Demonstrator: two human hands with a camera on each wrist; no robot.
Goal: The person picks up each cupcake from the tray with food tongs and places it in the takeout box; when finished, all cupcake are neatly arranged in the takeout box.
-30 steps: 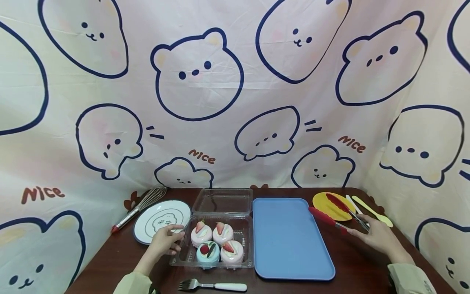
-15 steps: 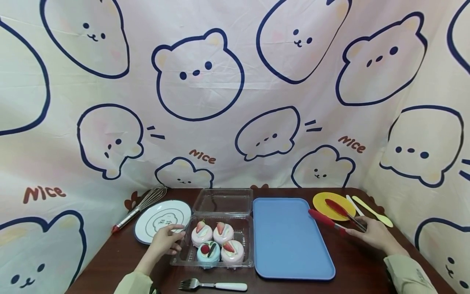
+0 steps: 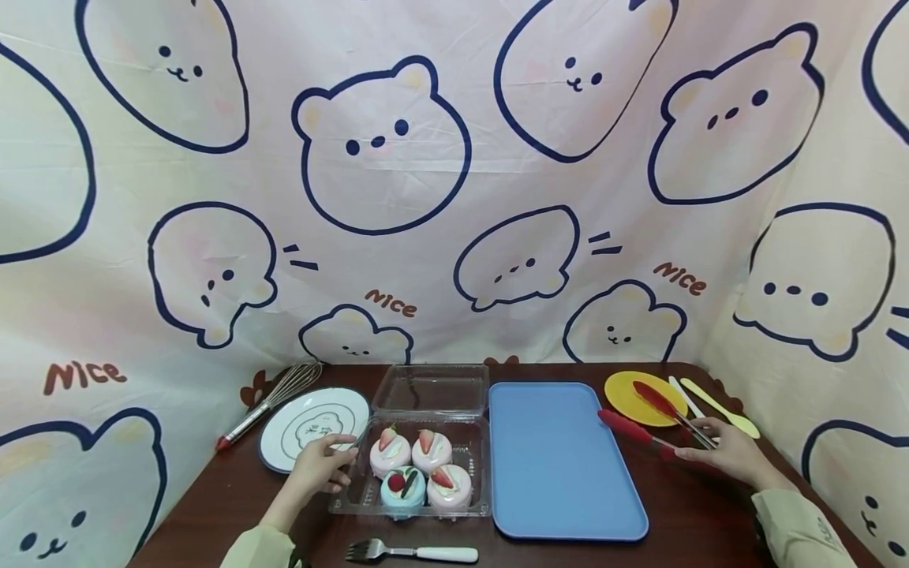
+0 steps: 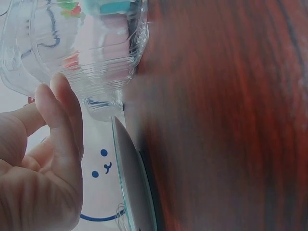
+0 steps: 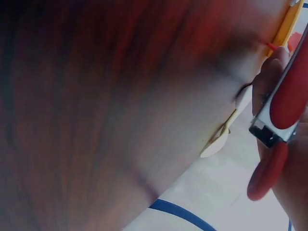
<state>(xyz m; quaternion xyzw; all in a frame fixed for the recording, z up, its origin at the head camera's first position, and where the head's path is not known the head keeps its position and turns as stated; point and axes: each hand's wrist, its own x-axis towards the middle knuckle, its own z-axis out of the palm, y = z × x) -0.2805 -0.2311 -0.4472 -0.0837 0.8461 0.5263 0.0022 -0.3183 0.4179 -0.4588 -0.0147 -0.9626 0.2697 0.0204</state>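
Note:
My right hand (image 3: pixel 735 454) holds a pair of red-tipped tongs (image 3: pixel 628 424) above the table, its two arms spread apart and the tips pointing left over the tray's edge and the yellow plate. In the right wrist view the tongs' red grip (image 5: pixel 291 91) lies along my hand. My left hand (image 3: pixel 319 465) is at the left side of a clear plastic box (image 3: pixel 481 505), its fingertips (image 4: pixel 60 79) right at the box's rim and its fingers loosely bent. Inside the box stand several small cakes: pink ones (image 3: pixel 450 498) topped with strawberry and a blue one (image 3: pixel 402 505).
A blue tray (image 3: pixel 564 465) lies right of the box. The box's lid (image 3: pixel 430 390) is folded back. Left are a white plate (image 3: pixel 280 430) and a whisk (image 3: pixel 273 398); in front is a fork (image 3: pixel 426 554). A yellow plate (image 3: pixel 625 394) and a yellow spoon (image 3: pixel 720 406) lie back right.
The tongs' arms came slightly closer together half a second ago and now stand wider again, with my right hand shifting a little right. My left hand has stayed beside the box.

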